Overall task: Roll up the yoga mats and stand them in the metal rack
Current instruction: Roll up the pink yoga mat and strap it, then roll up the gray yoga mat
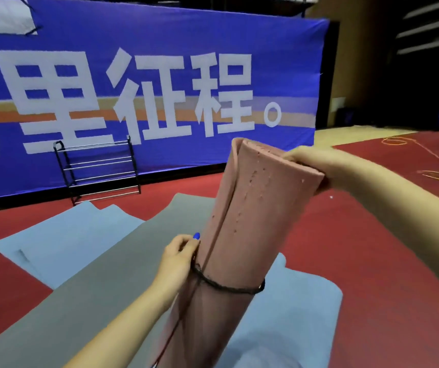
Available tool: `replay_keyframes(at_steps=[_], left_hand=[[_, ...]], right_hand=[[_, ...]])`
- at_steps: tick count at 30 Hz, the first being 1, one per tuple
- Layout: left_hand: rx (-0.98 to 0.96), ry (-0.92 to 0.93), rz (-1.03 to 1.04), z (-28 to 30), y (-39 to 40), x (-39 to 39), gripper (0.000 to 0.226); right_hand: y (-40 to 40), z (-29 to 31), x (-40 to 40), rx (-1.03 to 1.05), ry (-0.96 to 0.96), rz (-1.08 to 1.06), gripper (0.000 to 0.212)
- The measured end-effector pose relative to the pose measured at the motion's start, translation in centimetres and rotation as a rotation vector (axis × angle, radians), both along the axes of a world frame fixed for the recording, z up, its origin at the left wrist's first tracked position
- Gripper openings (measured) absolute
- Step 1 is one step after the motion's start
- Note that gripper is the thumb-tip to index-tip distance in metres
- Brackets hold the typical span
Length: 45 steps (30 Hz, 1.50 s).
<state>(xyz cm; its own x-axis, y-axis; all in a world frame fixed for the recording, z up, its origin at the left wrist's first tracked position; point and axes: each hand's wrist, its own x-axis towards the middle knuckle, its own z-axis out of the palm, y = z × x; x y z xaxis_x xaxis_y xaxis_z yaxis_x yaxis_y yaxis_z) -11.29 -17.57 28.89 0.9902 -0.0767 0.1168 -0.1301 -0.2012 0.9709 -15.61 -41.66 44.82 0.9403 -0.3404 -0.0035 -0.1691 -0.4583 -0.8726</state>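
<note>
So we've got the pink mat [242, 229] rolled up and lifted off the floor, its long axis tilted with the top end leaning away toward the banner [160, 83] and the bottom end down near us, out of frame. A black cord [229, 287] loops round it low down. Our right hand [316, 166] pinches the far top edge of the roll, fingers curled over the end, and our left hand [180, 256] grips the side of the roll just above the cord, thumb pressed against it. The metal rack [98, 170] stands well off, ahead and to the left, against the banner, so we reckon the roll has to travel up-left, staying roughly upright. The left hand is on the rack's side. Still flat on the red floor [346, 248] under the roll: a grey mat [101, 274] and blue mats [61, 235].
</note>
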Motion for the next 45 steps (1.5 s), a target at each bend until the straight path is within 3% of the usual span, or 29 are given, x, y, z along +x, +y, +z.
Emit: replay_keyframes(at_steps=[3, 5, 10, 14, 18, 20, 22, 26, 28, 31, 37, 40, 42, 45], left_hand=[[-0.033, -0.020, -0.217, 4.1, -6.0, -1.7, 0.022], [0.051, -0.065, -0.393, 5.6, -10.3, -3.1, 0.016], [0.211, -0.048, -0.767, 6.1, -20.3, -9.8, 0.023], [0.325, 0.016, -0.979, 3.1, -25.2, -15.1, 0.040], [0.428, 0.163, -1.083, -2.3, -27.5, -18.3, 0.046], [0.457, 0.222, -1.110, -5.5, -27.7, -19.4, 0.044], [0.488, 0.274, -1.148, -8.5, -27.0, -20.0, 0.040], [0.514, 0.433, -1.124, -12.6, -24.0, -20.1, 0.035], [0.524, 0.475, -1.043, -14.4, -22.7, -19.3, 0.035], [0.589, 0.534, -0.989, -16.6, -21.8, -18.4, 0.035], [0.641, 0.459, -1.063, -15.4, -22.5, -18.6, 0.025], [0.552, 0.363, -1.094, -12.9, -22.4, -18.9, 0.023], [0.437, 0.251, -1.092, -10.7, -21.7, -19.1, 0.035], [0.267, 0.092, -1.048, -6.6, -19.9, -19.6, 0.049]], right_hand=[[-4.2, 4.5, -5.7, -0.089, -0.194, -0.199, 0.018], [-6.8, 6.5, -9.9, -0.221, -0.293, -0.305, 0.020], [-13.3, 5.7, -21.4, -0.517, -0.250, -0.493, 0.017], [-17.2, -1.0, -29.1, -0.854, -0.218, -0.841, 0.039], [-18.5, -14.8, -33.5, -1.052, -0.108, -0.879, 0.051], [-19.2, -24.1, -36.3, -0.992, 0.031, -0.860, 0.061], [-19.9, -32.0, -40.1, -0.789, 0.190, -0.910, 0.056], [-18.2, -46.6, -50.6, -0.571, 0.756, -0.786, 0.041], [-15.4, -51.0, -52.9, -0.427, 0.806, -0.806, 0.056], [-12.1, -52.2, -52.1, -0.403, 0.917, -0.813, 0.088], [-12.5, -51.1, -50.5, -0.305, 1.003, -0.748, 0.087], [-12.8, -50.1, -49.5, -0.251, 1.028, -0.694, 0.080], [-14.2, -49.8, -49.1, -0.184, 1.063, -0.723, 0.068], [-14.8, -47.9, -46.3, 0.018, 0.951, -0.794, 0.043]])
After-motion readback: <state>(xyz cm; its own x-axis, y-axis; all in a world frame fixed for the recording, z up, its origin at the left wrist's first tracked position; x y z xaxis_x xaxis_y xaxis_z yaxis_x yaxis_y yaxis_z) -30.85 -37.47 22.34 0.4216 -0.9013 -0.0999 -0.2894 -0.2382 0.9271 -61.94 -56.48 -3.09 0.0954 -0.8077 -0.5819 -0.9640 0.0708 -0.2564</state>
